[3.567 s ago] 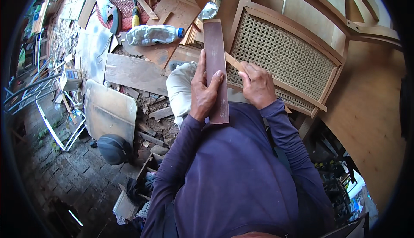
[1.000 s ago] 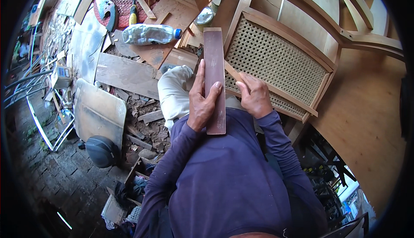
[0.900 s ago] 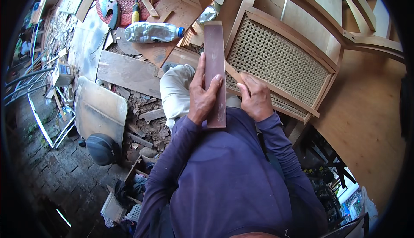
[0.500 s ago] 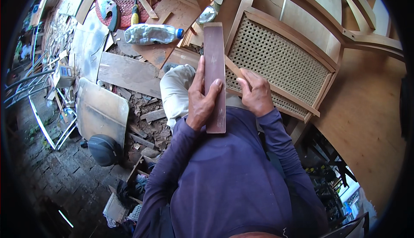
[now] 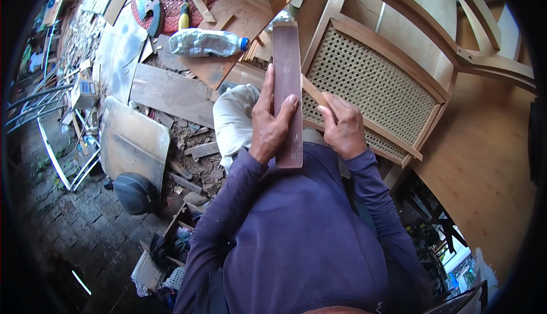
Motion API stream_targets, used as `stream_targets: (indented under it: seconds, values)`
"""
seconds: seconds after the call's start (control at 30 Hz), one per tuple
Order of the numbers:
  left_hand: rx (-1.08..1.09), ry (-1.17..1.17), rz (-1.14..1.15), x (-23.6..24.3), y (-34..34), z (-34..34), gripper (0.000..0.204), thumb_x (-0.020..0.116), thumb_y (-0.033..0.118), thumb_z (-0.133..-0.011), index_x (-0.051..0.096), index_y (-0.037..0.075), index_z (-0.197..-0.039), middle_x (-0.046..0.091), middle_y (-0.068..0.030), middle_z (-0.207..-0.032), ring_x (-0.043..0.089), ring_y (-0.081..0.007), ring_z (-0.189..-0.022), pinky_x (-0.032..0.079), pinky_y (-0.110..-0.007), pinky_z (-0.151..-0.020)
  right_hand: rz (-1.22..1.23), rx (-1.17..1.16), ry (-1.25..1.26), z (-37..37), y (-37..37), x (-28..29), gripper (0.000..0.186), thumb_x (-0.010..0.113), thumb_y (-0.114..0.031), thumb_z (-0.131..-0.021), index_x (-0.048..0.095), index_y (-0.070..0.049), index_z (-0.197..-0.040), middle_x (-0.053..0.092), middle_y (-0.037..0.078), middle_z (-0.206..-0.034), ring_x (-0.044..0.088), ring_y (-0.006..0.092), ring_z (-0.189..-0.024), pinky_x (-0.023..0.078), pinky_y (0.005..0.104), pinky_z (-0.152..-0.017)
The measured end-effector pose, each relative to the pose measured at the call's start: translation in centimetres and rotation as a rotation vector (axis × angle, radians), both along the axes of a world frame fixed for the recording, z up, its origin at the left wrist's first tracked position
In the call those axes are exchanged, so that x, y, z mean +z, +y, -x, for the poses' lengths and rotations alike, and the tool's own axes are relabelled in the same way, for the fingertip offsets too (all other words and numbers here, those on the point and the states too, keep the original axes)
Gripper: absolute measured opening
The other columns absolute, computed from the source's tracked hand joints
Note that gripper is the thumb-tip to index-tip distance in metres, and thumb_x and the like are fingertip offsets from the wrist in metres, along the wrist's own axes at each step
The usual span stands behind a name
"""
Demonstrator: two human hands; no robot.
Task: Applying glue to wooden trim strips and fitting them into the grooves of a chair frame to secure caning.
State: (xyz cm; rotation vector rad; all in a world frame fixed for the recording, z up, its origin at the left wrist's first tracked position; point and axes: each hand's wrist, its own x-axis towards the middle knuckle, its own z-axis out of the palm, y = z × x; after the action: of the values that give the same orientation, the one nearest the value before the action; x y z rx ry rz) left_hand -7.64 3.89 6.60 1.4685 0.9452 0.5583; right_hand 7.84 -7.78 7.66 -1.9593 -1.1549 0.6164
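Observation:
My left hand [image 5: 272,121] grips a long, flat, reddish-brown sanding block [image 5: 288,58], thumb across its face and fingers along its left side. The block stands lengthwise in front of my chest, with pale scuffs near its lower end. In my right hand [image 5: 345,125] a thin wooden strip [image 5: 313,92] is pinched between thumb and fingers. The strip slants up to the left, and its far end meets the block's right edge; whether it goes behind the block I cannot tell. Beyond the right hand lies a wooden chair frame with a woven cane panel [image 5: 373,66].
A plastic bottle with a blue cap [image 5: 206,43] lies at upper left near a yellow-handled tool [image 5: 183,18] and a handsaw [image 5: 149,9]. Wood scraps litter the ground. A dark rounded object [image 5: 135,193] rests against a worn board [image 5: 134,143]. A large plywood sheet [image 5: 478,171] is at right.
The sanding block and my left hand have shifted slightly farther from my body. My right hand has moved a little rightward and nearer, still pinching the strip. The whole view has shifted slightly.

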Motion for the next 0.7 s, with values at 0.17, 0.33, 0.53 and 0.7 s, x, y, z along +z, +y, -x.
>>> stream_targets:
  seconds: [0.17, 0.33, 0.53, 0.7]
  values:
    - [-0.019, -0.008, 0.157, 1.9, -2.3, 1.6, 0.080, 0.064, 0.003, -0.104, 0.022, 0.001, -0.171, 0.051, -0.0141, -0.158, 0.061, -0.0166, -0.126, 0.052, -0.029, -0.105, -0.035, -0.092, -0.051, -1.6, 0.8, -0.9, 0.029, 0.071, -0.007, -0.097, 0.072, 0.008, -0.122, 0.075, 0.027, -0.115, 0.075, 0.0427, -0.103, 0.060, 0.0427, -0.092]
    - [0.064, -0.028, 0.151, 2.1, -1.4, 2.1, 0.081, 0.065, 0.003, -0.102, 0.022, 0.001, -0.171, 0.050, -0.0182, -0.160, 0.061, -0.0206, -0.131, 0.051, -0.032, -0.109, -0.066, -0.067, -0.069, -1.8, -0.1, -0.8, 0.029, 0.071, -0.007, -0.097, 0.071, 0.011, -0.120, 0.075, 0.028, -0.113, 0.076, 0.0413, -0.099, 0.060, 0.0426, -0.089]
    - [0.042, -0.048, 0.176, 2.5, -1.8, 1.2, 0.081, 0.064, 0.003, -0.102, 0.022, 0.001, -0.171, 0.048, -0.0178, -0.162, 0.059, -0.0206, -0.134, 0.050, -0.032, -0.111, -0.049, -0.065, -0.047, -1.6, -0.2, -0.5, 0.029, 0.072, -0.007, -0.097, 0.072, 0.010, -0.119, 0.076, 0.028, -0.114, 0.076, 0.0407, -0.102, 0.060, 0.0420, -0.090]
    - [0.007, -0.052, 0.178, 1.7, -1.9, 0.4, 0.081, 0.064, 0.002, -0.103, 0.021, 0.001, -0.171, 0.046, -0.0185, -0.163, 0.057, -0.0205, -0.136, 0.048, -0.033, -0.113, -0.034, -0.059, -0.020, -0.6, -0.5, -1.5, 0.028, 0.072, -0.008, -0.097, 0.072, 0.009, -0.120, 0.075, 0.028, -0.116, 0.076, 0.0415, -0.105, 0.059, 0.0425, -0.092]
